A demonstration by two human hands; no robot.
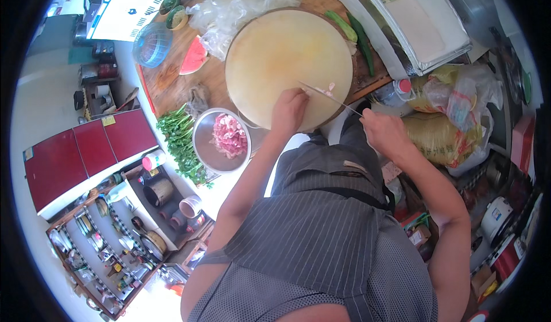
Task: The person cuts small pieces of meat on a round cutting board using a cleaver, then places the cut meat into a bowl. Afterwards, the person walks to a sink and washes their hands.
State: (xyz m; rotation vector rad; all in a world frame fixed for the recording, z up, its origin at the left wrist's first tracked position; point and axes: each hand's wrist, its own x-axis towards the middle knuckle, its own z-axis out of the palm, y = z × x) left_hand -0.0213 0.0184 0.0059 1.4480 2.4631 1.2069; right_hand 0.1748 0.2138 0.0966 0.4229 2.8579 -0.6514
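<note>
A round, thick cutting board lies before me. Near its front edge, the bent fingers of my left hand press down on a small piece of meat, mostly hidden by the fingertips. My right hand grips the handle of a knife, whose thin blade reaches across the board close to the left fingertips. Beyond the blade lie several small pink cut pieces of meat. Left of the board, a steel bowl holds a heap of cut raw pink meat.
Leafy greens lie beside the bowl. On the wooden table are a watermelon slice, a blue plastic basket, clear plastic bags and long green vegetables. Full sacks stand on my right.
</note>
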